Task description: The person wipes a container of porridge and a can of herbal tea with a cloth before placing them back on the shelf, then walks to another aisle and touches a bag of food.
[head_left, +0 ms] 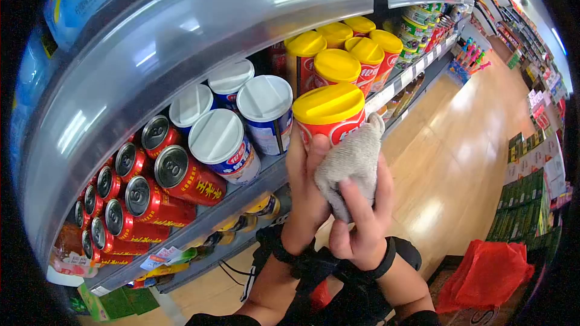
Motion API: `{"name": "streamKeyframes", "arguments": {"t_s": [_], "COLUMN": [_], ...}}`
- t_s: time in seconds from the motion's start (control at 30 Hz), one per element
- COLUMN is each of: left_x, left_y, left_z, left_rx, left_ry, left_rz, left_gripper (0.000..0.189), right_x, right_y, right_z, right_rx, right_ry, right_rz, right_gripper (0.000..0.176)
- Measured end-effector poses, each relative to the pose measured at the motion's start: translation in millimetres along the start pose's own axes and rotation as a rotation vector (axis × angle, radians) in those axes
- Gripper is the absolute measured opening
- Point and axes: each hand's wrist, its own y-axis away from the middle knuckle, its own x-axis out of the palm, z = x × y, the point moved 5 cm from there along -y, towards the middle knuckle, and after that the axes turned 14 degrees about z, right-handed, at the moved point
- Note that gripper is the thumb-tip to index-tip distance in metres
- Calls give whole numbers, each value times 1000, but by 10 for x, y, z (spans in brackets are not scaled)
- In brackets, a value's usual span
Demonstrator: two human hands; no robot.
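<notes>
My left hand (307, 184) is wrapped round a red can with a yellow lid (329, 105), held tilted in front of the shelf. In my right hand (368, 220) is a grey cloth (349, 166), its fingers pressing the cloth against the can's side. The cloth covers much of the can's lower part. Just behind stand several like cans with yellow lids (337, 66). To the left are several blue-and-white cans with white lids (216, 137).
Red drink cans (190, 175) fill the shelf's left end. A clear curved guard (211, 18) overhangs the shelf. The shelf edge (241, 196) runs below the cans. A red bag (483, 274) lies at lower right, beside the tiled floor (429, 163). Stacked goods (519, 205) line the right.
</notes>
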Motion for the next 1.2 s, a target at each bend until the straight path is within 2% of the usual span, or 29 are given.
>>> {"name": "streamKeyframes", "arguments": {"t_s": [0.1,0.13,0.17,0.23,0.27,0.3,0.37,0.43,0.5,0.57,0.63,0.7,0.8,0.83,0.9,0.97,1.03,1.07,1.1,1.17,1.2], "left_x": [-12,40,70,101,92,30,86,136,139,62,52,-8,-32,-53,-57,-38,7,25,43,48,49], "left_y": [-59,-48,-53,-49,-68,-76,-117,-98,-80,-43,-57,-24,-28,-42,-74,-87,-84,-97,-110,-102,-100], "left_z": [16,-70,-111,-112,-72,-45,-104,-131,-106,-16,-27,-10,-1,0,38,40,41,47,46,36,40], "left_rx": [61,56,50,-24,-51,-85,-20,-45,-53,-84,-46,-84,-90,-85,-93,-71,-82,-78,-70,-77,-74], "left_ry": [3,-174,-173,-240,-160,-212,-229,-214,-203,-75,-90,-48,-49,-51,4,-129,-116,-81,-49,-59,-16], "left_rz": [48,34,32,60,88,105,171,159,153,41,-8,-120,-180,-205,-157,-109,-76,-57,-35,-35,-46], "left_gripper": [58,58,58,62,59,60,57,59,60,58,57,57,54,53,52,53,53,53,52,52,52], "right_x": [-18,-35,-38,-89,-103,-79,-35,-9,-17,-12,85,114,92,85,25,-8,-45,-25,-50,-34,-6], "right_y": [-53,-61,-72,-47,-42,-52,-28,-15,-31,-72,-92,-104,-82,-72,-102,-121,-142,-170,-160,-116,-101], "right_z": [-74,-99,-107,-188,-196,-316,-512,-405,-389,-438,-499,-474,-465,-500,-452,-434,-429,-506,-450,-448,-467], "right_rx": [-93,-93,-86,66,70,89,-76,-28,355,395,520,530,462,467,291,277,122,-42,-38,339,407], "right_ry": [25,36,35,-124,-115,-118,-175,-205,-705,-781,-1092,-1102,-857,-858,-599,-535,-514,-457,-455,-704,-760], "right_rz": [22,21,22,-61,-44,-34,-111,-154,-166,-185,-128,-127,-85,-86,-13,14,-53,-73,-70,-121,-180], "right_gripper": [45,45,45,46,50,50,56,63,67,68,69,72,76,76,77,76,57,57,57,74,68]}}
